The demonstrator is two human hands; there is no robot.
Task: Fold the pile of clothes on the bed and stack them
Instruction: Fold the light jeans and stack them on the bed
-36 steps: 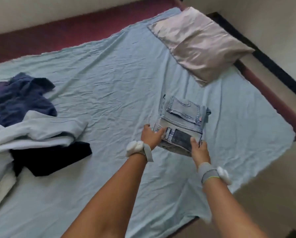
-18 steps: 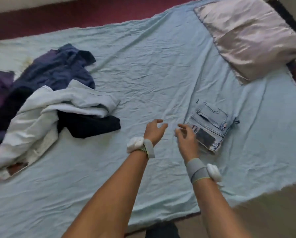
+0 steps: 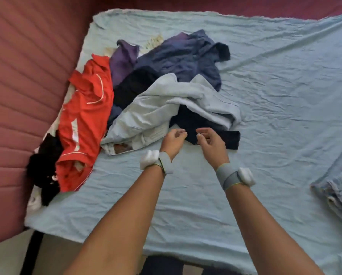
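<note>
Clothes pile (image 3: pixel 146 100) overlaps itself; folded jeans (image 3: pixel 338 187) cut off at right edge.

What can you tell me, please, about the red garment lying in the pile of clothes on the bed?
The red garment is a bright orange-red top of smooth, sporty-looking fabric with thin white piping and a white stripe. It lies unfolded and crumpled at the left edge of the pile, stretched along the bed sheet beside the padded maroon headboard. It overlaps a black garment on its near left and touches the purple garment and pale blue garment. Neither hand touches it.
</note>
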